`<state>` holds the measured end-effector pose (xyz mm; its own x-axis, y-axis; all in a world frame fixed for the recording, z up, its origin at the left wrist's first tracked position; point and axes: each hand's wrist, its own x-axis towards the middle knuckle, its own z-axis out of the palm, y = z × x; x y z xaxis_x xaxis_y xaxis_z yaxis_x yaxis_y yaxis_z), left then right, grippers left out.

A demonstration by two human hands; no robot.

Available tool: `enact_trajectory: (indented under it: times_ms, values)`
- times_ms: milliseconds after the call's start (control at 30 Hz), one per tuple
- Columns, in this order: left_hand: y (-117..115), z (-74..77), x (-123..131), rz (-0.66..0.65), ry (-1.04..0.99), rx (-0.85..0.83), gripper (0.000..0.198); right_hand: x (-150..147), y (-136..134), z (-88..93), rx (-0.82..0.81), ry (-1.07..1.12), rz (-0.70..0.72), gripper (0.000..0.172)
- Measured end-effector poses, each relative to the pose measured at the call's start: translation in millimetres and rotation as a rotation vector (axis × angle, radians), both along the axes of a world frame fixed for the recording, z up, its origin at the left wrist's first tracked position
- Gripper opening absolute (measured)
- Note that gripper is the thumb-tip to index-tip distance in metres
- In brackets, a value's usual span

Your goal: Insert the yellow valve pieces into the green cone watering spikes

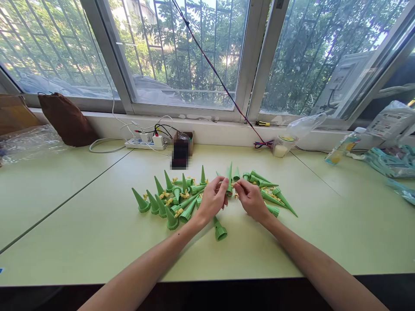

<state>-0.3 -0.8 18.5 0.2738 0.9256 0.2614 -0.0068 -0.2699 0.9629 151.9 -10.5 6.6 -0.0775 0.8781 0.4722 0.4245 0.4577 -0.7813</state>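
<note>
Near frame center, left hand (214,196) grips one green cone (230,172), tip up, fingers wrapped round its lower part. Right hand (251,198) just beside it, thumb and finger pinched narrow close to the cone's side; can't tell what, if anything, sits between the fingertips. Both hands over the pale green tabletop (97,242).

Left of center: cluster of loose cones (140,201), some upright on their wide ends, others lying on their sides, small yellow fittings (168,201) scattered among them. Right of center: more of the same, one long cone (285,201) lying with tip toward lower right. Below the left hand, a single lying cone (221,232), wide end toward the bottom edge.

Upper left: brown bag (66,123). Upper middle: white power strip (145,143) with plugs, pixelated dark object (180,155) beside it. Upper right: clear bottle (345,147), tilted in view.
</note>
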Motion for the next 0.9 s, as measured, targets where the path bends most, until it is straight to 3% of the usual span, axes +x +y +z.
enact_trajectory:
  times_ms: [500, 900]
  values:
    - [-2.2, 3.6, 1.2, -0.001, -0.023, -0.018, 0.04, 0.3, 0.6, -0.5, -0.016, 0.007, -0.026, 0.039]
    - [-2.4, 2.6, 2.1, 0.015, -0.018, 0.004, 0.038, -1.0, -0.8, 0.4, -0.005, -0.017, -0.036, 0.034]
